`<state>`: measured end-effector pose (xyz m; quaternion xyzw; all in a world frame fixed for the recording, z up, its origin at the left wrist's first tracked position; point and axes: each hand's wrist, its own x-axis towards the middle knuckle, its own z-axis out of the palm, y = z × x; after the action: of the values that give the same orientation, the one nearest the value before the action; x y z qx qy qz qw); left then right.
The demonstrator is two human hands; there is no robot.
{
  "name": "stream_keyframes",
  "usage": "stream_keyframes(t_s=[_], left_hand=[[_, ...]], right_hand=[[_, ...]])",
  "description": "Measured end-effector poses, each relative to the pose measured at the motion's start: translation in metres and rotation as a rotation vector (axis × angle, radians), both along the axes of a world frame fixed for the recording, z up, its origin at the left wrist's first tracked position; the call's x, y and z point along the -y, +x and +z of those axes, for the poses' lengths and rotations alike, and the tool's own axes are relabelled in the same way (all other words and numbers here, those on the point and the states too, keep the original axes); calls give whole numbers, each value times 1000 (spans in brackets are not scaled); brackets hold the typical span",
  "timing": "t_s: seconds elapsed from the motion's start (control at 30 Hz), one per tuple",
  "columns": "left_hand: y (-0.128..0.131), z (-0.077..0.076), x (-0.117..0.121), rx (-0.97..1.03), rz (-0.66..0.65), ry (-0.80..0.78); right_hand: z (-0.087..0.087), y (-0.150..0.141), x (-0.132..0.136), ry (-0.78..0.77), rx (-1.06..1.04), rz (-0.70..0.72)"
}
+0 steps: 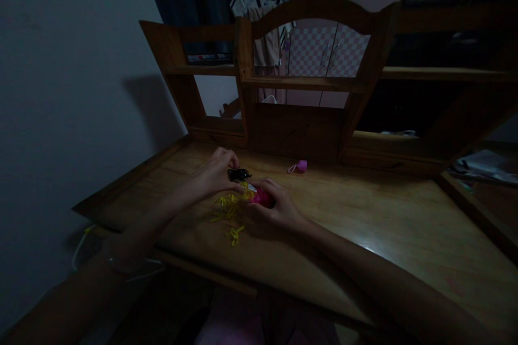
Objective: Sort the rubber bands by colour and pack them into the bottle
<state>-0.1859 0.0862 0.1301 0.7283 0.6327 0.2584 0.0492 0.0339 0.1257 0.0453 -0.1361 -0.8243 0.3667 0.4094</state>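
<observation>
My right hand (277, 202) curls round a small see-through container (263, 198) with bright pink-red contents, lying on its side on the wooden desk (343, 210). A white label patch (251, 187) and some yellow show at its left end. Facing it, my left hand (224, 168) has its fingers bent and its thumb stretched towards that end. Between this thumb and the fingers is a bunch of thin black bands (238, 174), like hair ties. Several yellow bands (229, 209) lie loose below my left hand. Dim light hides the fingertips' exact contact.
A small pink cap with a loop (300, 166) lies behind my right hand. Wooden shelving (299, 83) rises along the desk's back edge. A pale wall (81, 91) stands to the left. Papers (485, 166) lie at the far right.
</observation>
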Motion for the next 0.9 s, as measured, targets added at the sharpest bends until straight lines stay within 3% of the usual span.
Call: stream_keyframes(t_s=[0.2, 0.3, 0.4, 0.53, 0.6, 0.67, 0.77, 0.9], left_hand=[[8, -32, -12, 21, -74, -79], [10, -37, -12, 76, -77, -115], [3, -29, -11, 193, -77, -168], [-9, 0, -3, 420, -98, -269], [-13, 11, 5, 445, -63, -233], [-19, 13, 13, 394, 2, -141], [-28, -9, 22, 285, 64, -90], [-33, -59, 25, 199, 29, -176]], right_hand=[[-1, 0, 1, 36, 5, 41], [0, 0, 2, 29, 4, 38], [2, 0, 2, 12, -11, 21], [4, 0, 1, -15, 0, -14], [3, 1, 0, -25, -1, -40], [1, 1, -2, -36, -18, -63], [-3, -1, -7, -84, -62, -107], [-11, -4, -15, -244, -124, -177]])
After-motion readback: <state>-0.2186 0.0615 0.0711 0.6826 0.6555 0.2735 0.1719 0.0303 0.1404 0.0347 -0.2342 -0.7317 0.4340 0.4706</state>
